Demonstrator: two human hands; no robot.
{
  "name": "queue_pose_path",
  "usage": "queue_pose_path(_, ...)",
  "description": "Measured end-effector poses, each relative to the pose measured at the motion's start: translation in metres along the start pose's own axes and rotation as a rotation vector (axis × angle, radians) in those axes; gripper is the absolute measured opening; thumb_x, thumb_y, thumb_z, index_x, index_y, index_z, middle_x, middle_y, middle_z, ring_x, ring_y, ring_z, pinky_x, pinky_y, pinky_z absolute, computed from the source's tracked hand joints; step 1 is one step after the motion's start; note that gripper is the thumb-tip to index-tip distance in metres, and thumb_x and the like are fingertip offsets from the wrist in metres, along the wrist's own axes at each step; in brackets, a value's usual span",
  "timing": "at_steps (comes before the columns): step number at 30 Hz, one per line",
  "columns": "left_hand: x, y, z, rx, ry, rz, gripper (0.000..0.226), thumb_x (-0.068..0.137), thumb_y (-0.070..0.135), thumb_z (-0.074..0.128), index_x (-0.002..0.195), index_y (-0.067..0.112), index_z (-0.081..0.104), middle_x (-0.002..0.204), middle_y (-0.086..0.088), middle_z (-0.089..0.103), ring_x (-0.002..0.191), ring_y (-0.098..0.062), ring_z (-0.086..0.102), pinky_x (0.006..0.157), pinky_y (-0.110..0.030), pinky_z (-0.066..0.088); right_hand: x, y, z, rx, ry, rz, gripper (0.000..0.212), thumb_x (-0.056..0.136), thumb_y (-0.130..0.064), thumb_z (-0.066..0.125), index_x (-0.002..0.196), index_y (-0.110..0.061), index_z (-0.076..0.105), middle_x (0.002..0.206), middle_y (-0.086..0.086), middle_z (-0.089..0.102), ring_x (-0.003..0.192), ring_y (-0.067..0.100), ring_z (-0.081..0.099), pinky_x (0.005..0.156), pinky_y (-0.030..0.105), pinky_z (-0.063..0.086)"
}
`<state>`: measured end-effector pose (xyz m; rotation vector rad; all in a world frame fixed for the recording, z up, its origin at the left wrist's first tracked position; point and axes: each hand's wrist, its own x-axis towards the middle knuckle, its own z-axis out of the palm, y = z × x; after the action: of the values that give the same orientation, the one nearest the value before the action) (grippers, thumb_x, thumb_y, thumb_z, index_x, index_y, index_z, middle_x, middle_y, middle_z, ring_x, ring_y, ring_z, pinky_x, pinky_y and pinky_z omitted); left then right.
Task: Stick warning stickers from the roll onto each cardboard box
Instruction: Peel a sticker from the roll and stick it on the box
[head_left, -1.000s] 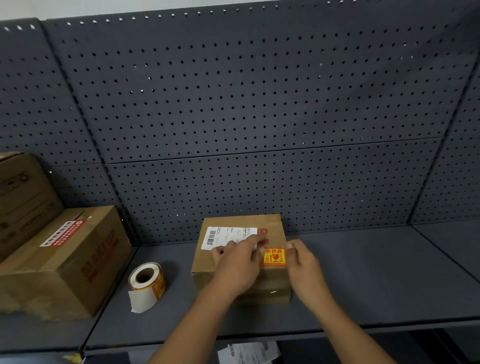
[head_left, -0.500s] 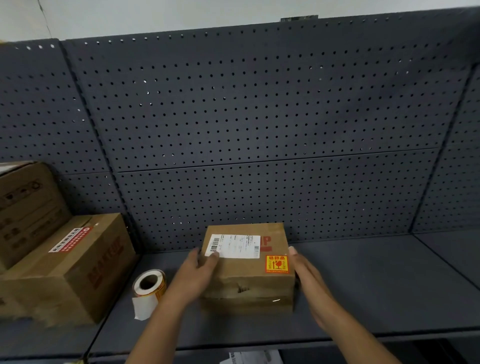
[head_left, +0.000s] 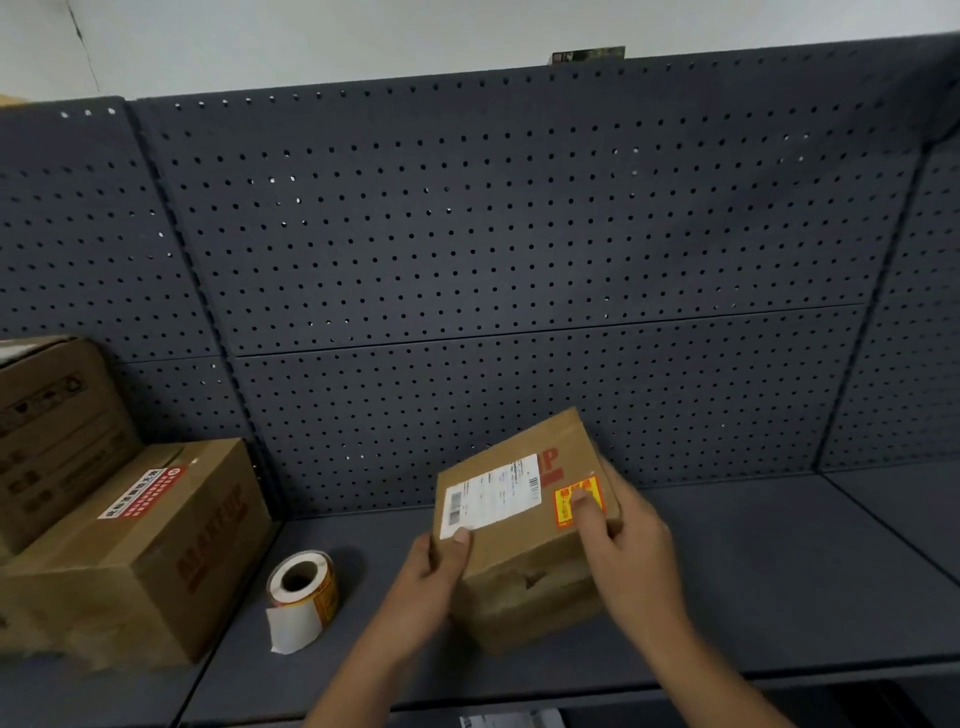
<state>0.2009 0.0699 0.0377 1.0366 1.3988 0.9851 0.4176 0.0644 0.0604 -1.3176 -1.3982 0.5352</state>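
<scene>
A small cardboard box (head_left: 524, 556) is tilted and turned above the grey shelf (head_left: 753, 582), held between both hands. Its top carries a white shipping label (head_left: 491, 493) and a yellow-and-red warning sticker (head_left: 566, 506). My left hand (head_left: 439, 566) grips the box's left corner, thumb on the label's edge. My right hand (head_left: 631, 540) grips the right side, its thumb lying over the sticker. The sticker roll (head_left: 304, 587) stands on the shelf to the left, a white strip of backing hanging from it.
Two bigger cardboard boxes stand at the left: one with a red-and-white label (head_left: 140, 545) and a taller one (head_left: 52, 431) behind it. A dark pegboard wall (head_left: 493, 260) backs the shelf. Paper (head_left: 511, 719) shows below the shelf's front edge.
The sticker went from being pressed down by both hands to stuck on the box. Both hands then took the box by its sides, and now it is lifted, tilted and turned to the right.
</scene>
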Motion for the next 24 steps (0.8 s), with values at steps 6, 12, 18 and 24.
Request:
queue_pose_path(6,0.007,-0.027,0.024,-0.156,0.006,-0.138,0.044,0.093,0.047,0.071,0.117,0.011,0.07,0.107,-0.009,0.08,0.103,-0.027,0.076,0.083,-0.047,0.065,0.023,-0.031,0.011,-0.628,0.033,-0.35,0.057,0.095,-0.051,0.043,0.137,-0.02,0.067,0.14,-0.007,0.066,0.131,0.014,0.059,0.107,0.041,0.046)
queue_pose_path(12,0.024,-0.038,0.026,0.069,0.208,0.018,0.027,0.1,0.013,0.066,0.126,0.012,0.058,0.126,-0.007,0.064,0.112,-0.023,0.062,0.092,-0.035,0.054,0.013,-0.041,0.057,-0.813,0.027,-0.538,0.048,0.093,-0.044,0.054,0.124,-0.015,0.074,0.12,-0.001,0.074,0.109,0.021,0.066,0.09,0.04,0.054)
queue_pose_path(18,0.017,-0.034,0.02,-0.12,0.079,-0.002,0.025,0.107,0.008,0.051,0.118,0.018,0.07,0.102,-0.007,0.081,0.093,-0.02,0.073,0.072,-0.032,0.053,0.008,-0.051,0.077,-0.945,-0.112,-0.529,0.056,0.093,-0.05,0.047,0.125,-0.012,0.072,0.12,0.004,0.073,0.109,0.025,0.065,0.091,0.042,0.053)
queue_pose_path(24,-0.003,-0.002,0.017,-0.162,0.119,0.139,0.024,0.109,0.019,0.048,0.121,0.015,0.069,0.113,-0.006,0.079,0.105,-0.02,0.074,0.091,-0.04,0.06,0.003,-0.063,0.047,-0.618,-0.065,-0.532,0.059,0.103,-0.064,0.038,0.118,-0.019,0.073,0.121,-0.005,0.071,0.118,0.016,0.061,0.098,0.037,0.05)
